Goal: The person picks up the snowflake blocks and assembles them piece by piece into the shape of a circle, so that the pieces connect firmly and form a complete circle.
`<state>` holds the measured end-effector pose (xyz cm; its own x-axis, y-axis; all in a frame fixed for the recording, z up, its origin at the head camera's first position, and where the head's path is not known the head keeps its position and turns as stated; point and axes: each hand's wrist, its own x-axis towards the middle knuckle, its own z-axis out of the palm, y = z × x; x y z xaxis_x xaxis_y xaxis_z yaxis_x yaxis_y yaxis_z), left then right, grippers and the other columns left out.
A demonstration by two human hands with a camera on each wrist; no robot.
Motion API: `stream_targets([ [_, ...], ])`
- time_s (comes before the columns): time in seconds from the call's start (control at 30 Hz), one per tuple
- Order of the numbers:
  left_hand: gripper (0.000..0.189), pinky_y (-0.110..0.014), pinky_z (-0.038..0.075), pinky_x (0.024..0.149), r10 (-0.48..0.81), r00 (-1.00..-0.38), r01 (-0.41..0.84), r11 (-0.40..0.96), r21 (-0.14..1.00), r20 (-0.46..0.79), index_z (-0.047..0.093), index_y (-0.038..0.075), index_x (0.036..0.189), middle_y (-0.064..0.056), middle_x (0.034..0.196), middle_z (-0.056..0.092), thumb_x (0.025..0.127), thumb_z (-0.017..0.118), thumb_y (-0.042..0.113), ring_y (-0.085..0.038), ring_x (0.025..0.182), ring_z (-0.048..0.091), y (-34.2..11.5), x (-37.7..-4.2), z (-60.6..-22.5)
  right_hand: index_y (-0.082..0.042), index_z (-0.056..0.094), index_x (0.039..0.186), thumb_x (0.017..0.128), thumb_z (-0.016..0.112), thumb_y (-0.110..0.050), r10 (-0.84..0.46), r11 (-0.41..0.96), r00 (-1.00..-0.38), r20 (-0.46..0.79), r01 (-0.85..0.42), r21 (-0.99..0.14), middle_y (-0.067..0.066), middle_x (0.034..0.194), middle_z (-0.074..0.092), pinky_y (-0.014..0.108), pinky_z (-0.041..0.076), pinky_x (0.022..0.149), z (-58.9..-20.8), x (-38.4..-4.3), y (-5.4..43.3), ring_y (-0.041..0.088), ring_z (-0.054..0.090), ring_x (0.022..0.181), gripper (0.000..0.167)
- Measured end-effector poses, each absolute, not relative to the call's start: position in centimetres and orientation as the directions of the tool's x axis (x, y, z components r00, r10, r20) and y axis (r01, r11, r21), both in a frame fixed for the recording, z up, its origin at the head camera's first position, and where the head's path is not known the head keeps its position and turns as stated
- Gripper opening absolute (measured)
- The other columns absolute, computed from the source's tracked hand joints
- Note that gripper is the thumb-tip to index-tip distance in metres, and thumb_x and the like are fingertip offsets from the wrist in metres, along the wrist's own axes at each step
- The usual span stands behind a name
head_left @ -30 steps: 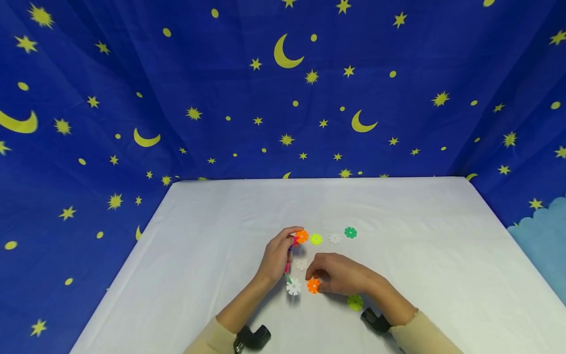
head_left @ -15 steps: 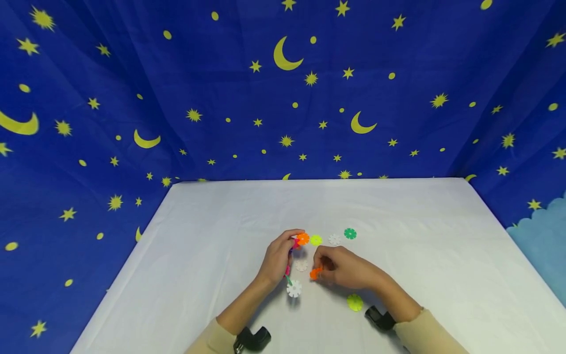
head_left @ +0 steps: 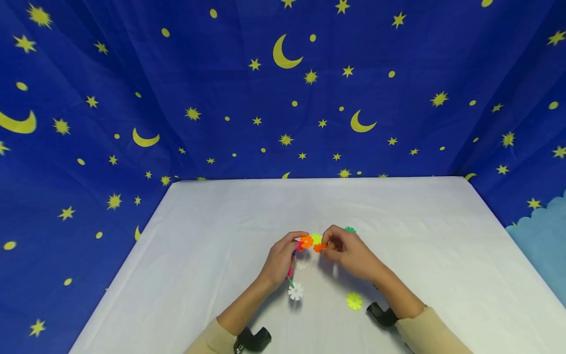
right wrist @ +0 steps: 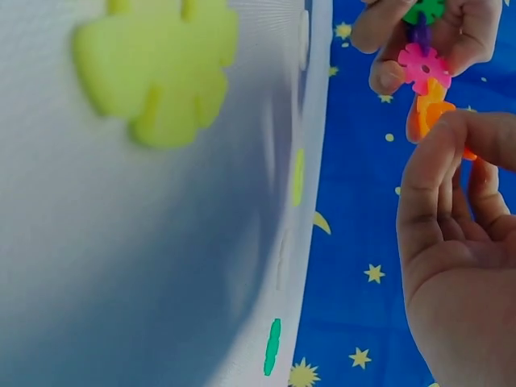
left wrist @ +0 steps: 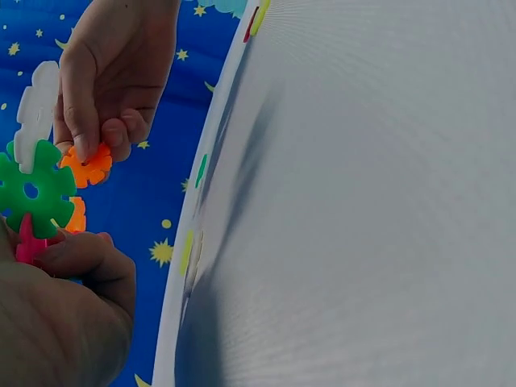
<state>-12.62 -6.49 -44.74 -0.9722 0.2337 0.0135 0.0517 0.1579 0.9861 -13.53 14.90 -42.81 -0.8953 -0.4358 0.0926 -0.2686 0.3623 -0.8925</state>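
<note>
My left hand [head_left: 276, 261] grips a chain of interlocking snowflake discs. In the head view the chain ends in an orange disc [head_left: 306, 241] at the far end and a white disc [head_left: 296, 292] at the near end. Between them the wrist views show a green disc [left wrist: 50, 193], a pink disc [right wrist: 424, 69] and a purple disc [right wrist: 418, 35], partly covered by fingers. My right hand [head_left: 351, 251] pinches a loose orange snowflake disc [left wrist: 93, 167] between thumb and fingers, close to the chain's orange end. Whether the two orange discs touch I cannot tell.
On the white table [head_left: 212, 236] lie a yellow disc [head_left: 316, 238], a white disc [head_left: 301, 266], a green disc [head_left: 350, 229] partly behind my right hand, and a yellow-green disc [head_left: 354, 301] nearer. A blue star-patterned cloth [head_left: 247, 88] surrounds the table's back and sides.
My right hand has picked the orange disc up from the table and carried it away from me, beside the chain's orange end. The left hand, holding the chain, has shifted only slightly.
</note>
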Motion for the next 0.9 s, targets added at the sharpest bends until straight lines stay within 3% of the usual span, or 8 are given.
stream_targets([
  [0.9,0.033,-0.025,0.03,0.031,0.24,-0.971,0.055,0.218,0.974,0.001,0.064,0.016,0.123,0.0,0.05,0.037,0.1,0.04,0.017,-0.009,0.032,0.03,-6.09,-12.38,-44.6,-0.012,0.058,0.092,0.086,0.071,-0.007,-0.368,0.378,-0.916,0.16,-0.305,-0.874,0.003,0.076,0.06,0.025,0.044,0.053,-42.71,-13.49,14.79,0.018,0.054,0.065,0.015],
])
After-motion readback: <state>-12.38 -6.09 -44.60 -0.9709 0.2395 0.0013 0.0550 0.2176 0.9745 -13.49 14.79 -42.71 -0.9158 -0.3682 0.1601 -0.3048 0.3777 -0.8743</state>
